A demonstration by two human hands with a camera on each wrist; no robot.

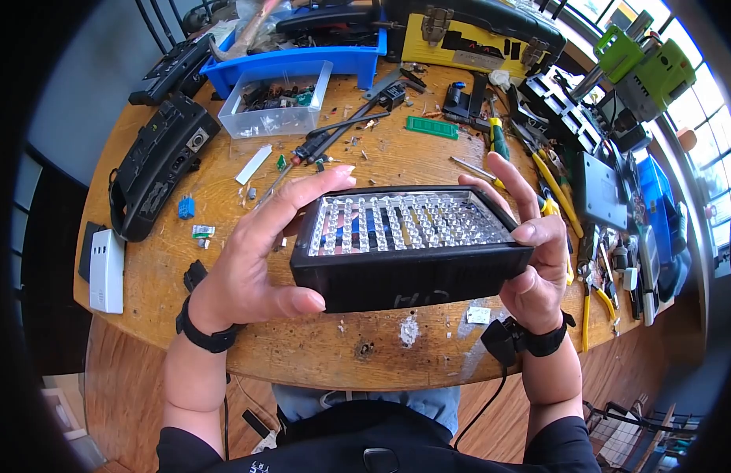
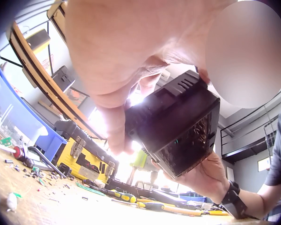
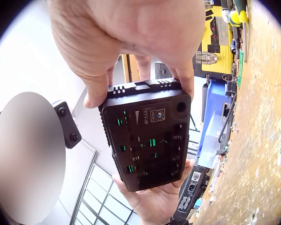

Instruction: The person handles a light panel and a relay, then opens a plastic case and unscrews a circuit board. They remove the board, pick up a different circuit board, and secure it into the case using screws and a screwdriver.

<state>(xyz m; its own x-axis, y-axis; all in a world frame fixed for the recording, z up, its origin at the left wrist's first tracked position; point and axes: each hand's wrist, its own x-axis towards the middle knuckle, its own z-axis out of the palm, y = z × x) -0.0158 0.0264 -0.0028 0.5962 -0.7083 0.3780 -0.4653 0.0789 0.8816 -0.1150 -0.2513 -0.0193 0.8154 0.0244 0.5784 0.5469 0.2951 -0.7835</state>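
Observation:
A black rectangular box with a clear, faceted panel (image 1: 405, 221) is held up above the wooden table, tilted, one long side facing the camera in the head view. The left hand (image 1: 259, 252) grips its left end, thumb at the lower front corner. At the right end the right hand (image 1: 539, 252) holds it with thumb and fingers. The left wrist view shows the dark casing (image 2: 178, 117) between both hands. In the right wrist view another face of the box (image 3: 150, 140) shows printed markings and small green spots, with ribbed vents along the edge.
Behind are a blue bin (image 1: 294, 61), a clear tray (image 1: 275, 118) of small parts and a yellow toolbox (image 1: 476, 47). A black device (image 1: 164, 165) and white box (image 1: 107, 272) stand left. Pliers (image 1: 590, 307), screwdrivers and a green drill press (image 1: 649, 71) are right. Small debris dots the table.

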